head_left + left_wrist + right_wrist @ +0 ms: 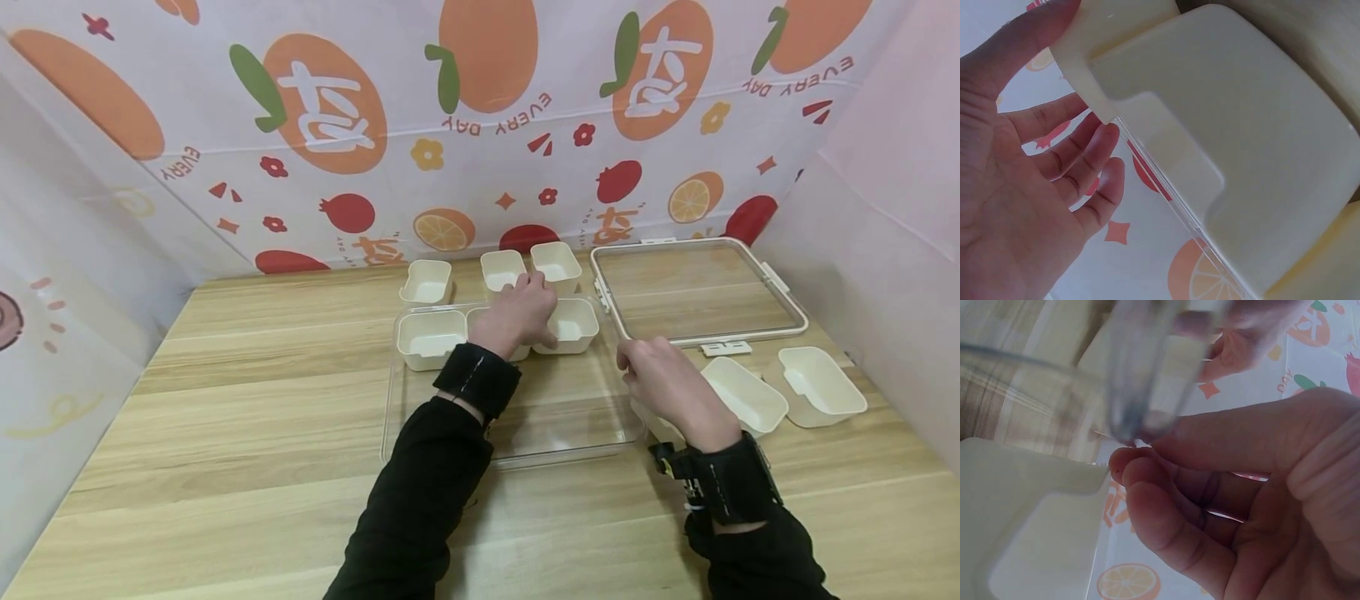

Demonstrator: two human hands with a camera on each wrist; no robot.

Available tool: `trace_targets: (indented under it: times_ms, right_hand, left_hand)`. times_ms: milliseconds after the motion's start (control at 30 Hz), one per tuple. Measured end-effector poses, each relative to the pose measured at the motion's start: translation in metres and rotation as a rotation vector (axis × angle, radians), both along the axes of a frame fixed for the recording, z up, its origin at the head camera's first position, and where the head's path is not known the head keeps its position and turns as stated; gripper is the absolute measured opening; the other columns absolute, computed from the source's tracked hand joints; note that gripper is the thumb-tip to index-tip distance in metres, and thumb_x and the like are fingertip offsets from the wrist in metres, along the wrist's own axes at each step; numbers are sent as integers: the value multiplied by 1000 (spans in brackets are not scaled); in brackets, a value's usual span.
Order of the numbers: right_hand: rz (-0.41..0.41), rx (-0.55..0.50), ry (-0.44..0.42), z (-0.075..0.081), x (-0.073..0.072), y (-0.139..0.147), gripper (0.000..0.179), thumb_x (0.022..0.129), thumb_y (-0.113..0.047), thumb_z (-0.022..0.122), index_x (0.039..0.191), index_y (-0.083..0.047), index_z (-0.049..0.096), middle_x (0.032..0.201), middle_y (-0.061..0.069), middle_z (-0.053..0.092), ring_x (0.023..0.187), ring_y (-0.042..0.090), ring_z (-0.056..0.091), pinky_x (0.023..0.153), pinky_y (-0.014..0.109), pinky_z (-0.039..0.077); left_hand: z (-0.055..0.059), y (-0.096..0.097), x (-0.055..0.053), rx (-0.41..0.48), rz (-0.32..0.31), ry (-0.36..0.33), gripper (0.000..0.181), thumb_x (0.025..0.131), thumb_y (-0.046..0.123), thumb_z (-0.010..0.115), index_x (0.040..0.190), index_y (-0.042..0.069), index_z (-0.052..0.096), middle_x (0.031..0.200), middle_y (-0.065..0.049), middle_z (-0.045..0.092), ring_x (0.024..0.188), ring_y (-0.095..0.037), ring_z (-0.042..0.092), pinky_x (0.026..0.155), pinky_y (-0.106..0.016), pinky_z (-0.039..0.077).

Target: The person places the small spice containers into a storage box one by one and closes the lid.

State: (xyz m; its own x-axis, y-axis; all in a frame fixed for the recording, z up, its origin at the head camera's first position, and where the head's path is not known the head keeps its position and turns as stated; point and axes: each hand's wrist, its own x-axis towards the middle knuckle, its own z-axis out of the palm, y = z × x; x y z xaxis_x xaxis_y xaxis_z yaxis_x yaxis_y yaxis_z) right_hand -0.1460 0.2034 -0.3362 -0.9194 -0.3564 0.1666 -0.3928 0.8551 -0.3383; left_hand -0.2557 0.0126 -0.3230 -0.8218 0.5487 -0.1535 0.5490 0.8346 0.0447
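Observation:
A clear shallow box [555, 433] lies on the table with several cream bins inside, in a row along its far wall. My left hand [517, 317] reaches over this row and pinches the rightmost cream bin [573, 325] between thumb and fingers. Beneath that hand sits the middle bin [1210, 137], mostly hidden in the head view; the left bin [432, 340] is fully visible. My right hand [671, 387] pinches the box's right wall, its clear edge [1141, 381] between thumb and fingertips.
Behind the box stand three small bins, one [427, 283] apart on the left. A clear lid with a white frame [701, 340] lies at the back right. Two larger bins, one notched [821, 387], stand right of my right hand, which partly covers another cream bin.

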Motion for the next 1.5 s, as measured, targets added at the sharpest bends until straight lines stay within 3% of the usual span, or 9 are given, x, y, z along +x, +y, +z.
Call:
trace_targets:
  times_ms: [200,600,1133,1300,1500]
  right_hand:
    - [-1,-3,-1,0,-1,-1,15,76,17,61,85,6,67,80,16,68,73,30,67,65,42,56]
    - [-2,-2,-6,2,-1,-1,15,76,17,62,85,6,66,80,17,67,74,31,67,66,43,56]
    - [-4,3,2,-2,2,-2,15,76,17,61,86,6,66,80,17,67,74,31,67,66,43,56]
    - [-12,1,-1,-3,2,-2,14,78,17,63,87,7,67,81,18,67,75,32,67,66,43,56]
    - [-10,-10,-15,0,1,-2,14,78,16,63,86,6,67,80,17,68,76,33,67,67,45,56]
  left_hand:
    - [0,0,1,1,-4,0,41,88,37,80,109,6,66,126,-13,50,116,-29,46,100,-45,41]
    - [-2,2,3,-18,19,12,58,88,41,79,125,3,56,127,-13,53,116,-30,49,102,-46,40]
    - [-4,1,9,-46,15,26,66,88,47,77,130,3,53,130,-13,54,117,-30,49,101,-44,37]
    - [11,-12,11,32,22,-21,77,94,58,64,144,2,45,143,-16,49,131,-33,44,109,-47,32]
    - [38,-49,15,106,88,6,78,100,53,57,155,3,33,151,-17,41,141,-35,34,115,-51,24]
